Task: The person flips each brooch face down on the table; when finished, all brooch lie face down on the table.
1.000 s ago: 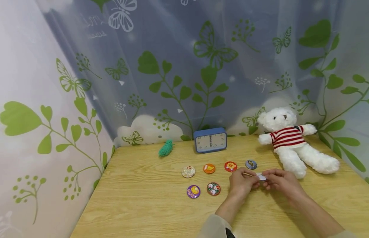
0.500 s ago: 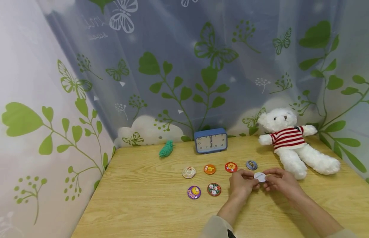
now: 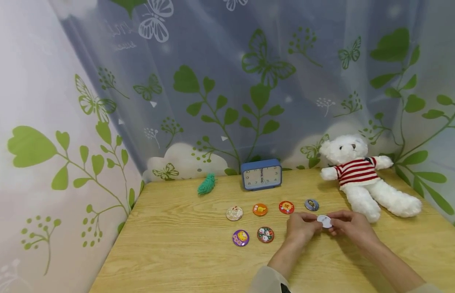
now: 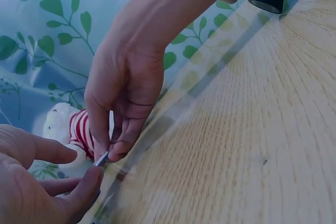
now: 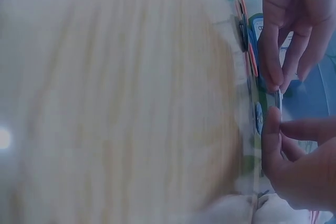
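Note:
A small round badge [image 3: 324,221], its white side with faint print facing up, is held just above the table between both hands. My left hand [image 3: 300,230] pinches its left edge with thumb and fingers, while the right hand [image 3: 353,230] pinches the opposite edge. In the left wrist view the badge [image 4: 101,158] appears edge-on between the fingertips. The right wrist view likewise gives only its thin rim [image 5: 279,99]. Just behind the hands lies a blue badge [image 3: 311,204]; left of them is a red-rimmed badge [image 3: 265,235] with white figures. The held badge's underside is hidden.
More badges lie to the left: purple [image 3: 240,238], cream [image 3: 234,213], orange [image 3: 260,209] and red [image 3: 286,207]. Behind them stand a blue clock [image 3: 262,175] and a green yarn bundle [image 3: 206,184]. A white teddy bear [image 3: 357,173] sits at the right against the patterned curtain [image 3: 212,49].
The badge has turned from a tilted, narrow look to showing its white side more fully. Both hands stay in nearly the same place, still pinching it; the head view has shifted slightly.

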The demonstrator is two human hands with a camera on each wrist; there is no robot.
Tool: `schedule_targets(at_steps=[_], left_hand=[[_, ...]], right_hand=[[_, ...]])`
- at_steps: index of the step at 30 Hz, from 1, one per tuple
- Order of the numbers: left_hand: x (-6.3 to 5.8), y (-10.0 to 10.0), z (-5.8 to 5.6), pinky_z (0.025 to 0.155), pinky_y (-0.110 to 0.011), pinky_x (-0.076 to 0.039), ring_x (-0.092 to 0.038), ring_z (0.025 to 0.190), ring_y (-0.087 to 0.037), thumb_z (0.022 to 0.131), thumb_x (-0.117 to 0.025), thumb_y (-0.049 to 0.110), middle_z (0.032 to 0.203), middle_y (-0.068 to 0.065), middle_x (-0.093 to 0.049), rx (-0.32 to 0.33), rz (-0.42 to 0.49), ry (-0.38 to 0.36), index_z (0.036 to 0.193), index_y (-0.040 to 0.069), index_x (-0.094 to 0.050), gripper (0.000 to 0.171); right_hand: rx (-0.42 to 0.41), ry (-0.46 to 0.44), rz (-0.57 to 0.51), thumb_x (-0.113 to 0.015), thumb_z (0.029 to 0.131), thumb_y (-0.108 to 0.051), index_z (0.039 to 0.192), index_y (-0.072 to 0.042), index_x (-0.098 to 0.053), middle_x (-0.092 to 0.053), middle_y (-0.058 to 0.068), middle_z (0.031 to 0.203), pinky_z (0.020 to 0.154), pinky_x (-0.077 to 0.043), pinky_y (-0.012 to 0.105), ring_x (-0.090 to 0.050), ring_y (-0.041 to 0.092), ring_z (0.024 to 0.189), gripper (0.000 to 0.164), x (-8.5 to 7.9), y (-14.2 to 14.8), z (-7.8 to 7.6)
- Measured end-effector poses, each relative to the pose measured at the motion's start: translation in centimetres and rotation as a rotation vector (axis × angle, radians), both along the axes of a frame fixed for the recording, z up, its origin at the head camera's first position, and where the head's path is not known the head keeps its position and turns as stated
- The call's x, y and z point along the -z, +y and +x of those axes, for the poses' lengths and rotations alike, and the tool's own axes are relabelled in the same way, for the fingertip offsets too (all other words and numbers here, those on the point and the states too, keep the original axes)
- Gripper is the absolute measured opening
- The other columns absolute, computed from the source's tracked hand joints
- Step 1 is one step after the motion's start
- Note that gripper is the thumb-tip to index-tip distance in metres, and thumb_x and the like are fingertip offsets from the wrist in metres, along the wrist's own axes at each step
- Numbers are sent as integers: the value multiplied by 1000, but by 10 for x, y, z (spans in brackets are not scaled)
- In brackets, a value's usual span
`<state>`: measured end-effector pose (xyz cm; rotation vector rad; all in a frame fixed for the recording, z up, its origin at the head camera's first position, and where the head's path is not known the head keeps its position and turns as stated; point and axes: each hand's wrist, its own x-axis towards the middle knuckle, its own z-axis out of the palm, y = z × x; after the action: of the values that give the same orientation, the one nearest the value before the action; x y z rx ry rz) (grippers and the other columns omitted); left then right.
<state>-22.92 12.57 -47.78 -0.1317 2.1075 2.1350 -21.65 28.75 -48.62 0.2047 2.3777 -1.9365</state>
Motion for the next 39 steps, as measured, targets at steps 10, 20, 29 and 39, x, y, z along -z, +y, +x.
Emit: schedule_targets(at_steps=[10, 20, 29, 39], left_hand=[[-3, 0, 5, 72, -34, -64, -75, 74, -24, 80, -81, -6, 75, -9, -72, 29, -21, -31, 93, -5, -75, 14], [-2, 0, 9, 63, -24, -57, -73, 71, -23, 81, -82, 1, 71, -8, -72, 40, -96, -37, 89, 1, -75, 10], [0, 4, 11, 59, -20, -53, -72, 69, -21, 82, -82, 2, 70, -5, -69, 33, -112, -38, 83, 3, -74, 8], [-3, 4, 12, 56, -17, -46, -67, 66, -17, 85, -80, 7, 71, -7, -69, 30, -104, -34, 81, 3, -77, 6]], right_hand=[[-16, -2, 52, -55, 102, 5, 125, 25, -55, -71, 7, 96, 70, -64, 28, -71, 13, 77, 30, 2, 6, -2], [-16, 25, 113, -58, 100, 7, 119, 25, -57, -73, 10, 96, 68, -63, 26, -69, 10, 74, 27, 3, 6, -2], [-11, 53, 269, -60, 98, 6, 111, 21, -63, -71, 9, 89, 62, -61, 26, -67, 12, 71, 20, 1, 4, -4], [-20, 81, 368, -66, 95, 2, 105, 16, -68, -73, 10, 84, 59, -58, 25, -68, 15, 69, 17, 0, 6, -5]])
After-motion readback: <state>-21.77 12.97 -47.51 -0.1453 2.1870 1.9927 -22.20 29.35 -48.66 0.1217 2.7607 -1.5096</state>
